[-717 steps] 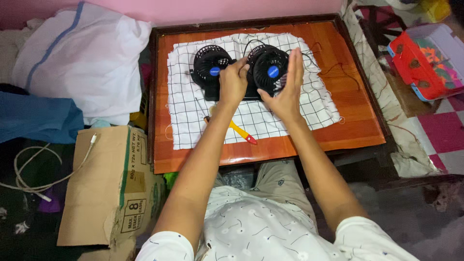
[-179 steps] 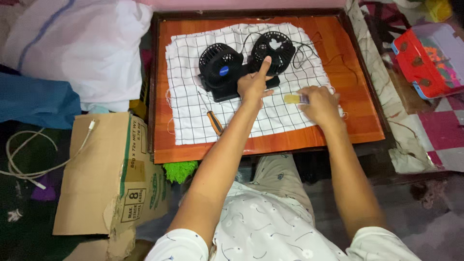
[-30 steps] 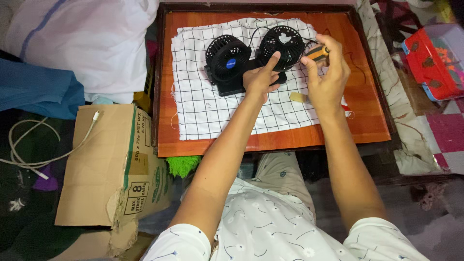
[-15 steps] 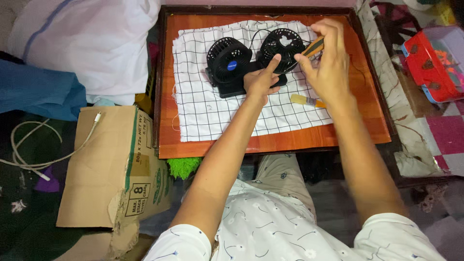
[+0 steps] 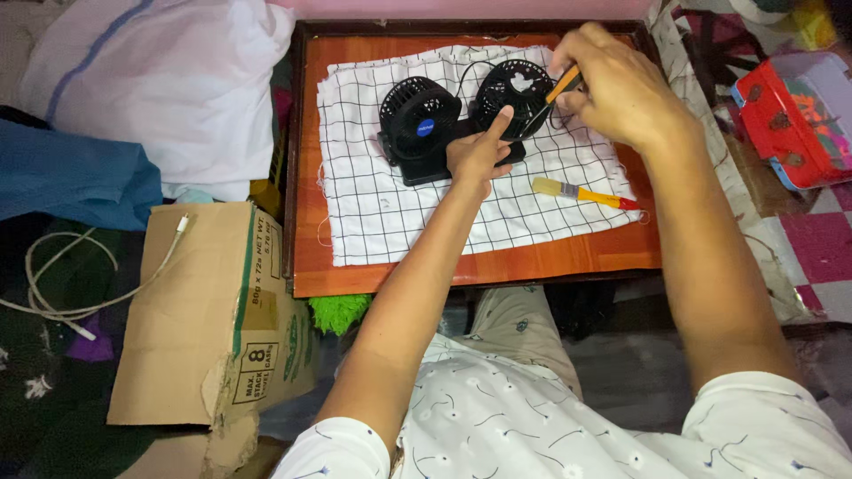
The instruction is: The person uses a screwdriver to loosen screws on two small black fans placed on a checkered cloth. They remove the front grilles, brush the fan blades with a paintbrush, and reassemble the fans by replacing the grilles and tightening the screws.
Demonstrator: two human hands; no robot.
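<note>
Twin black fan [image 5: 461,124] stands in the upper middle of the frame, on a white checked cloth [image 5: 444,213] that lies over an orange wooden table [image 5: 311,257]. It has two round heads on one base, side by side. I count two hands, one screwdriver, one brush, one cardboard box and one white cable.

Compared with half a second ago, the right hand [image 5: 621,89] has moved a little up and to the right, and the left index finger points more upright; the small brush [image 5: 581,192] now shows fully below the right hand.

The left hand [image 5: 479,155] rests on the fan base between the two heads, index finger stretched up against the right head, other fingers curled and grasping nothing. The right hand is clenched around a screwdriver [image 5: 555,93] with an orange handle, its tip at the right edge of the right head. The brush lies on the cloth, apart from both hands.

At lower left lie a cardboard box [image 5: 204,310] and a white cable [image 5: 80,284]
</note>
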